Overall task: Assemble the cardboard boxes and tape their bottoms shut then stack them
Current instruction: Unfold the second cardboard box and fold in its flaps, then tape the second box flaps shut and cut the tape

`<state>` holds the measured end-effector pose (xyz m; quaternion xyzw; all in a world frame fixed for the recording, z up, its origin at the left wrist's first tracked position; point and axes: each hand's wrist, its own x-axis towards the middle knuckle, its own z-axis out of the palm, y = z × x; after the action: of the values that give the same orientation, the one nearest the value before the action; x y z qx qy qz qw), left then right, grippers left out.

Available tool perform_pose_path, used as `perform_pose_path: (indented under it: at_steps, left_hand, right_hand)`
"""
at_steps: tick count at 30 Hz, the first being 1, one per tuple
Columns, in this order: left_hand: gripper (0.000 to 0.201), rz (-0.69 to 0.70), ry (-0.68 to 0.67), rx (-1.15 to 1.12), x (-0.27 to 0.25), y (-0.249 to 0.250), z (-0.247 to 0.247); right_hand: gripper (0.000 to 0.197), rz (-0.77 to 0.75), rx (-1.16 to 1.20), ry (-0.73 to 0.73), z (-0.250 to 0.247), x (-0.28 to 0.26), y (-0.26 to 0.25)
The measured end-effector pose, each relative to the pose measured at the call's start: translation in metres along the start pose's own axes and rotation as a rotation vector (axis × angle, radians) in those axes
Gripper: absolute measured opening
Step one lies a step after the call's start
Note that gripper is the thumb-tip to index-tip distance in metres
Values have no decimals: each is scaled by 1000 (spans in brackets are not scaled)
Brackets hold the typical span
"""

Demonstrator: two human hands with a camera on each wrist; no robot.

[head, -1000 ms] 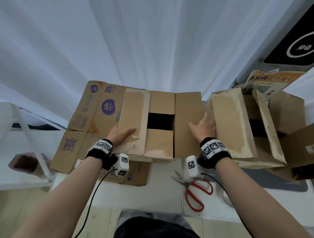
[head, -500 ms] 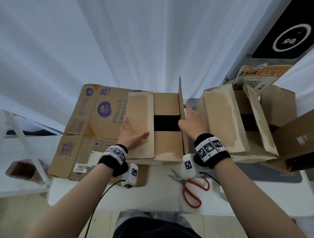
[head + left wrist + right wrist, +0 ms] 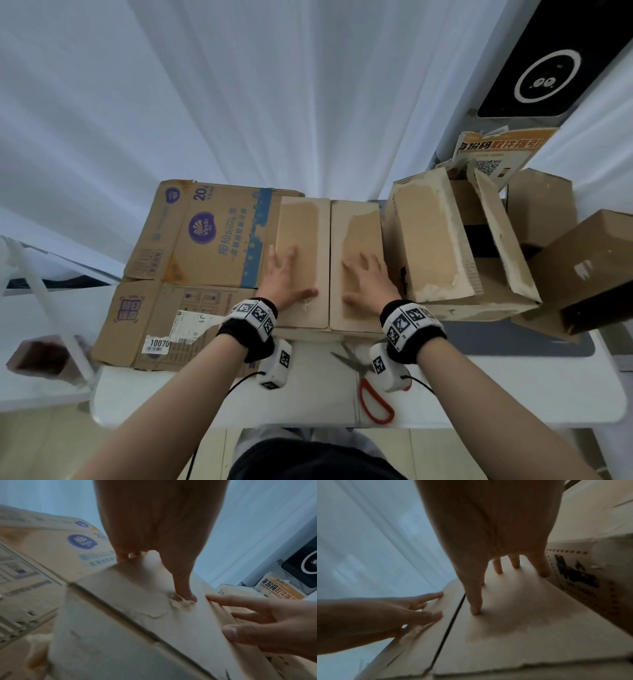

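A brown cardboard box [image 3: 329,318] stands on the white table [image 3: 205,394], bottom up. Its two long flaps are folded flat and meet along a narrow centre seam [image 3: 452,618]. My left hand [image 3: 284,274] lies flat with spread fingers on the left flap [image 3: 301,219]. My right hand [image 3: 366,277] lies flat on the right flap [image 3: 356,219]. Both flaps carry torn patches where old tape was. In the left wrist view my left thumb presses a crumpled spot on the left flap [image 3: 137,601]. No tape roll is in view.
A flattened printed box [image 3: 191,253] lies left of the box, under it. To the right stand other boxes with raised flaps [image 3: 435,236]. Red-handled scissors [image 3: 373,397] lie on the table near my right wrist. A white curtain hangs behind.
My right hand swung the right flap up from flat-open, over and down. Both flaps now lie shut over the dark opening, with both hands pressed on top.
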<state>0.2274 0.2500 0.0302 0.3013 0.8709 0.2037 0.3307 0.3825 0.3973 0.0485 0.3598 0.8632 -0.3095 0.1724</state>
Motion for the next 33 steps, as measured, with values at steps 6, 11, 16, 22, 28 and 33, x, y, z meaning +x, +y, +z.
perform_pose_path:
  at_steps: [6,11,16,22,28,33]
  left_hand:
    - [105,163,11,296,-13,-1,0]
    - [79,352,-113,393,-22,37,21]
    - [88,248,-262,600,-20,49,31]
    - [88,213,-270,550,-21,56,30]
    - [86,200,-259,534,-21,57,32]
    - [87,206,-245,533,-22,54,33]
  right_hand:
    - [99,-58,-10,35,9,1,9]
    - [80,-94,145,110,14,1,20]
    - [33,30,469,501,12,-25,40]
    - [30,280,257,319,41,-64,84]
    - [19,584,190,67,78,-82,141]
    - [54,650,222,55,105,-84,169]
